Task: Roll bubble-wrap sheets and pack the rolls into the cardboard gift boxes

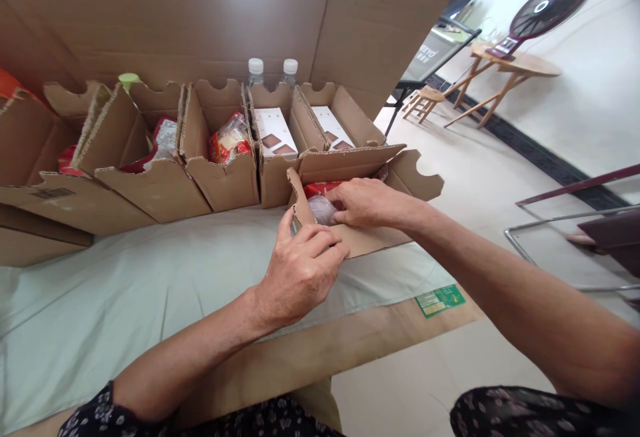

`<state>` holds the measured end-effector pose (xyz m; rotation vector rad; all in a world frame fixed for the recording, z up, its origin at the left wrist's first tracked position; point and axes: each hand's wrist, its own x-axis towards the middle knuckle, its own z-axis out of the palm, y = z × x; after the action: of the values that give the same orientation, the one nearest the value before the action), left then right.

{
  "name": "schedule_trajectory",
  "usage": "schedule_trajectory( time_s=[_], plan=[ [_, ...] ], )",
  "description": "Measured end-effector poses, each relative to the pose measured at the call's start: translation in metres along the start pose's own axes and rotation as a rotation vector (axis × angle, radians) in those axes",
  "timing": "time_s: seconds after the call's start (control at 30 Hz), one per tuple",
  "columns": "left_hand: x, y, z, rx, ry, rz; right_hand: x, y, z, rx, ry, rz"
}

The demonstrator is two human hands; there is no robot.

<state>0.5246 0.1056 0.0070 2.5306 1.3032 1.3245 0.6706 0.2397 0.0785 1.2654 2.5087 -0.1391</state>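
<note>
An open cardboard box [373, 237] lies at the front right of the pale green cloth, its flaps spread. My left hand [300, 270] grips the near left corner of this box, with fingers curled over the wall and thumb up. My right hand [367, 202] reaches into the box with fingers curled down on a clear-wrapped packet [321, 209]. A red packet [320, 188] shows just behind it. What the right fingers grasp is partly hidden.
A row of open cardboard boxes [220, 177] stands behind, holding snack bags [230, 138] and white cards [274, 132]. Two water bottles [256, 72] stand at the back against a cardboard wall. A green label [440, 300] lies on the table edge. A fan [550, 4] sits on a wooden table at right.
</note>
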Motion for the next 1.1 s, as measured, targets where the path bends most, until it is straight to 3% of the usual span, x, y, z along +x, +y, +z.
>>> schedule_trajectory(
  time_s=[0.17, 0.3, 0.4, 0.5, 0.73, 0.8, 0.9, 1.0, 1.1],
  plan=[
    [-0.001, 0.0, 0.001, -0.004, 0.004, 0.0, -0.008, -0.003, -0.017, 0.124, 0.05, -0.021],
    [-0.001, 0.0, 0.002, 0.005, 0.009, -0.007, 0.0, -0.004, -0.007, 0.085, 0.116, -0.051],
    [-0.003, -0.001, 0.002, 0.002, 0.004, 0.002, 0.0, -0.002, 0.002, 0.225, 0.164, 0.002],
    [-0.004, -0.001, 0.003, -0.004, 0.007, 0.002, -0.003, 0.0, 0.01, 0.29, 0.144, 0.02],
    [-0.003, 0.001, 0.001, 0.004, 0.004, 0.001, 0.001, 0.008, 0.016, 0.193, 0.099, -0.06],
    [-0.005, 0.003, -0.003, -0.001, 0.058, -0.002, -0.013, 0.013, 0.013, 0.304, 0.235, -0.059],
    [-0.014, 0.003, -0.012, -0.009, 0.189, -0.033, -0.06, 0.017, 0.017, 0.47, 0.705, 0.036],
    [-0.026, -0.006, -0.018, -0.071, 0.227, -0.184, -0.115, 0.014, 0.046, 0.546, 1.117, 0.186],
    [-0.036, -0.023, -0.015, -0.211, 0.141, -0.436, -0.149, 0.017, 0.095, 0.666, 1.142, 0.386]
  ],
)
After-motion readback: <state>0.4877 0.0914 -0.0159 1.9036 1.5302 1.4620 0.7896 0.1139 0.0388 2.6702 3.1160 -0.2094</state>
